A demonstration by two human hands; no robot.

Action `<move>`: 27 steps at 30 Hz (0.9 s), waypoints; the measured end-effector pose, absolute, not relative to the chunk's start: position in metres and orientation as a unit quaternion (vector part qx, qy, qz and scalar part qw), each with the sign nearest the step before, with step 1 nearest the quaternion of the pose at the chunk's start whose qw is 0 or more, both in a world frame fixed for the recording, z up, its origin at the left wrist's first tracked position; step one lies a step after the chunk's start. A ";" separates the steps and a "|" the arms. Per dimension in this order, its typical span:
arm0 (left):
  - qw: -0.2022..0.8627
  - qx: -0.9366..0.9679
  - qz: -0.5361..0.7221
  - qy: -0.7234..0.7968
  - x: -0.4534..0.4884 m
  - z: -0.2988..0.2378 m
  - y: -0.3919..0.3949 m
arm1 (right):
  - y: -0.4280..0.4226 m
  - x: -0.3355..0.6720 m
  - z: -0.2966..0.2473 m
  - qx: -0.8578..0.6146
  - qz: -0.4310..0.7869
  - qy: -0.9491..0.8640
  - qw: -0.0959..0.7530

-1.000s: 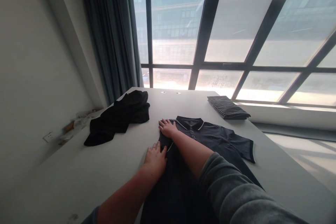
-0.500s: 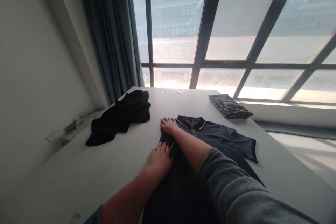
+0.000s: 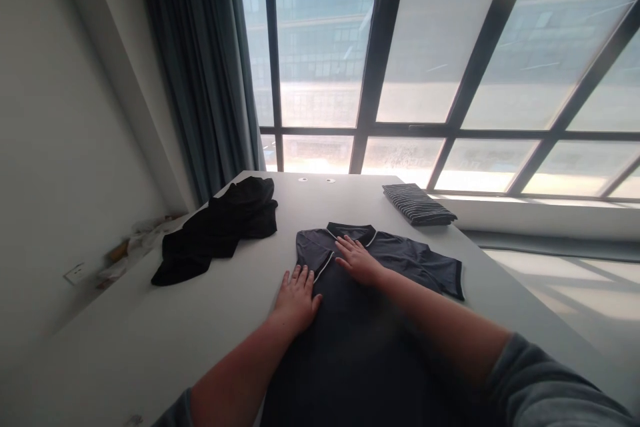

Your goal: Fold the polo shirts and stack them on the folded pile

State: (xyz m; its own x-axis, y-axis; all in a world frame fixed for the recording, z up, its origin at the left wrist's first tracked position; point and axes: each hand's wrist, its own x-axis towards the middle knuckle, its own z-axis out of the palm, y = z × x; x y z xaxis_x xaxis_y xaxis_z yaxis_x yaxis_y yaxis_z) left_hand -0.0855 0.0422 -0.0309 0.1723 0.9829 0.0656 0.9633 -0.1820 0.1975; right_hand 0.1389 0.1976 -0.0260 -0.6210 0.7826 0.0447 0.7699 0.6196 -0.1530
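Note:
A dark polo shirt with white piping lies face up on the table, collar toward the window. Its left-side sleeve is folded inward over the chest, so its white-edged cuff runs slantwise there. My left hand rests flat on the shirt's left edge below that cuff, fingers stretched out. Just under the collar, my right hand is over the placket with its fingers extended, gripping nothing. The other sleeve spreads out to the right. My right forearm covers part of the shirt's body.
On the white table, a crumpled black garment lies at the left. A folded striped garment sits near the far right edge. Beyond the table are a curtain and large windows. A wall socket is at the left.
My right hand has moved right, from the shirt's left shoulder to below the collar. My left hand stays at the shirt's left edge. The view has shifted slightly right.

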 end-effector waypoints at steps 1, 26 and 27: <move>0.057 0.764 0.084 0.637 -0.085 -0.030 0.042 | 0.192 0.163 -0.027 -0.435 0.059 -0.897 0.056; -0.014 0.745 0.049 0.665 -0.106 -0.041 0.051 | 0.160 0.389 -0.066 -0.694 0.030 -0.717 0.059; -0.015 0.747 0.046 0.663 -0.108 -0.039 0.051 | 0.160 0.389 -0.065 -0.713 0.030 -0.698 0.055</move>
State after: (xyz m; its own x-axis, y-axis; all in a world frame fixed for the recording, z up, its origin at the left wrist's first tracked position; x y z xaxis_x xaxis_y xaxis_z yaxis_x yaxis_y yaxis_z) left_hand -0.1077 0.0512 -0.0386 0.1173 0.9891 0.0888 0.9919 -0.1210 0.0377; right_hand 0.3887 0.1603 -0.0647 0.0234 0.9991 0.0340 0.9927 -0.0192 -0.1192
